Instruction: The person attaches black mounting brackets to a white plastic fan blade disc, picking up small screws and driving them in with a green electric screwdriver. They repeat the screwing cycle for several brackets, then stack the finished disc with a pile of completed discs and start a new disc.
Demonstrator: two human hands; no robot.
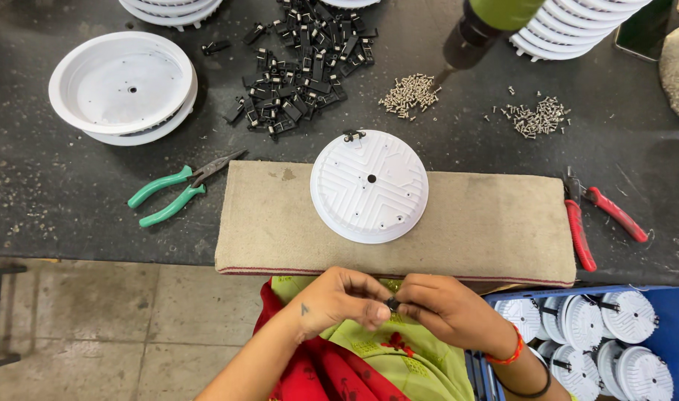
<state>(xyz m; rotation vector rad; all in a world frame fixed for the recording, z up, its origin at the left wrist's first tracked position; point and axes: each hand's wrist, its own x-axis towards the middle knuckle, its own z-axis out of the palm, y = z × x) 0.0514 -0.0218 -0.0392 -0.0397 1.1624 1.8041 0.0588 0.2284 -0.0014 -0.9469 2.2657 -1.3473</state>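
Both hands, the left hand (338,298) and the right hand (437,306), pinch one small black plastic clip (392,304) together, just past the counter's (57,186) near edge. A round white ribbed plastic disc (369,186) lies on a tan mat (280,223) there.

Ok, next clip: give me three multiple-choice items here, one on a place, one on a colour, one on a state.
1. Where does the white round housing lie?
A. on the beige pad
B. in the blue crate
C. on the floor

2. What colour are the handles of the pliers left of the pad?
A. red
B. green
C. black

3. What are the left hand and right hand doing?
A. resting flat
B. gripping pliers
C. pinching a small black part together

Answers: 1 A, it sits on the pad; 2 B, teal-green grips; 3 C, fingertips meet on it.
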